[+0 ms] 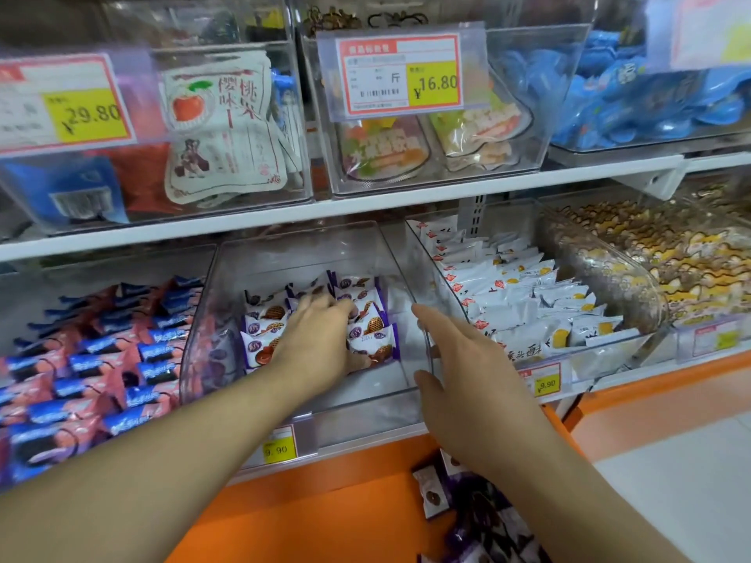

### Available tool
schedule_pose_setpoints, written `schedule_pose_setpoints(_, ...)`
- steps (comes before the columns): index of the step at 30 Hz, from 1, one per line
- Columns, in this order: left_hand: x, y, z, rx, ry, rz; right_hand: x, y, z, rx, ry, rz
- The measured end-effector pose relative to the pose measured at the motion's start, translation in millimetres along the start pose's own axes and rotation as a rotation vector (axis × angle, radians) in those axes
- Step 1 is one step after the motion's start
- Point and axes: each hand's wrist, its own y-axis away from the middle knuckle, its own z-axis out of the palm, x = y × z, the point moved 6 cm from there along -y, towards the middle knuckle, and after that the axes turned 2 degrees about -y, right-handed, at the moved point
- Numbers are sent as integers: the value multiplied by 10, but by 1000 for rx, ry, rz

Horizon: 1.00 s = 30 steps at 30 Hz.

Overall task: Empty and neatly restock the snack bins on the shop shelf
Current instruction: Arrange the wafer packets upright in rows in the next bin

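Reaching into the clear bin (284, 253) on the lower shelf, our left hand (313, 339) lay flat, fingers straight, on the purple snack packs (372, 331) at mid-bin; whether it gripped one we couldn't tell. Right hand (467, 367) hovered open by the bin's right wall, holding nothing. Pkts looked light, crinkly, slick, prob. crushable, so best pinched at the sealed ends. More lay below on the orange ledge (325, 518), partly cut off, labels blurred.
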Motion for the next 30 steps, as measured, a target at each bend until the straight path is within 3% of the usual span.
schedule_pose_setpoints(3, 30, -70, 62, -35, -89, 2, 4, -11, 11, 11, -3, -2)
schedule_pose_setpoints(9, -6, -184, 68, -8, 97, 34, 41, -38, 8, 33, -33, -18)
schedule_pose_setpoints(30, -104, -71, 59, -28, 162, 46, 120, -54, 13, 62, -79, 8)
